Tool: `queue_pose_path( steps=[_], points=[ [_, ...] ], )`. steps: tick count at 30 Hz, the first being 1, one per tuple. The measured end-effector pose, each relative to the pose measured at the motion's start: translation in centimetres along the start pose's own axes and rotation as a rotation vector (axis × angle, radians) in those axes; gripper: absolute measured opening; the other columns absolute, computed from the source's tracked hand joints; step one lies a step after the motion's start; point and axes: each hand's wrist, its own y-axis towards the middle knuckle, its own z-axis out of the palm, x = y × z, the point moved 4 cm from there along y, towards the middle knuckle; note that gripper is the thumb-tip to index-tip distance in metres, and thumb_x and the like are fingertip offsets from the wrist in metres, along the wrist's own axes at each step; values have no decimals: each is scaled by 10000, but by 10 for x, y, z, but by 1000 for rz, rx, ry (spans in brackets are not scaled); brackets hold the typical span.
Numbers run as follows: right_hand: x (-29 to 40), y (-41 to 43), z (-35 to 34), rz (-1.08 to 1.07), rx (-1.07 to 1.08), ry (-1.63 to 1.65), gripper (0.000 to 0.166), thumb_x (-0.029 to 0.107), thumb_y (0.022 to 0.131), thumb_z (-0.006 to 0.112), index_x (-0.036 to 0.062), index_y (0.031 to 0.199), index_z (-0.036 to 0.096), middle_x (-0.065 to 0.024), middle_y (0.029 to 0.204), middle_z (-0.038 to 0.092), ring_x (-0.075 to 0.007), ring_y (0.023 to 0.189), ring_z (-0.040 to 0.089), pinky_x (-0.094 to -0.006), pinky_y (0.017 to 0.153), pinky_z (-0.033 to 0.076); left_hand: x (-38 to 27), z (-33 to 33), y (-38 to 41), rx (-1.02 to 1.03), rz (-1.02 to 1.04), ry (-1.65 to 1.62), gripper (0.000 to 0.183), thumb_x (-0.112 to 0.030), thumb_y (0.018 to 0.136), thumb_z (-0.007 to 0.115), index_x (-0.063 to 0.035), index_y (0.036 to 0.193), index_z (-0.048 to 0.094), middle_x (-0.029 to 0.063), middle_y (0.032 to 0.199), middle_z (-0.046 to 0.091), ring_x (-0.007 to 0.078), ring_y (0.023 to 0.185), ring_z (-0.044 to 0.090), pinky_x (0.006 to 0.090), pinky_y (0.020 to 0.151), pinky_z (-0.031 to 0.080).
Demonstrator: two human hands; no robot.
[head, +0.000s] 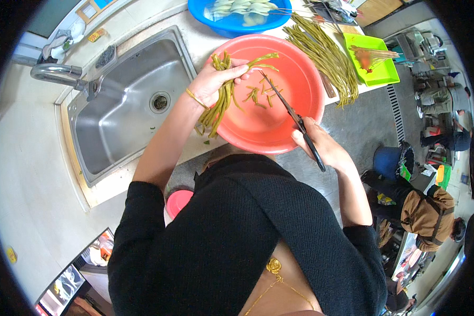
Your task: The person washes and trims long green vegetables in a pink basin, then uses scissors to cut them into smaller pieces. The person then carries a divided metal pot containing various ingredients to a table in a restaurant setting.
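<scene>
A bunch of long green beans (220, 98) hangs from my left hand (217, 77), which grips it over the left rim of a red plastic basin (296, 55). A few bean ends stick out past my thumb towards the basin's middle. My right hand (324, 144) holds scissors (286, 103) with black handles, their blades reaching over the basin with the tips near those bean ends. Short cut bean pieces (254, 96) lie on the basin floor. To the right of the basin, a large pile of long beans (324, 59) lies on the counter.
A steel sink (122, 118) with a faucet (57, 73) is at the left. Behind the basin stands a blue basin (221, 29) with pale sliced pieces in water. A green tray (383, 73) holding skewers sits at the right counter end. Several people are farther right, one in a brown top (426, 215).
</scene>
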Motion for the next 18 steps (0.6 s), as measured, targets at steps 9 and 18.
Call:
queue_pose_path(
  steps=[9,18],
  points=[
    [0,16,2,-10,133,160,557,469,898,457,-46,1107,460,-151,835,515,-208,702,474,-360,616,412,-4,25,-2,-120,21,-112,271,-37,801,635,-10,1065,581,71,996,618,175,968,583,310,837,481],
    [8,15,-4,67,95,123,769,656,841,372,-88,1023,444,-272,932,515,-381,868,553,-437,766,429,0,16,0,-69,10,58,168,-42,821,616,26,972,587,80,849,627,114,716,573,215,607,448]
  ],
)
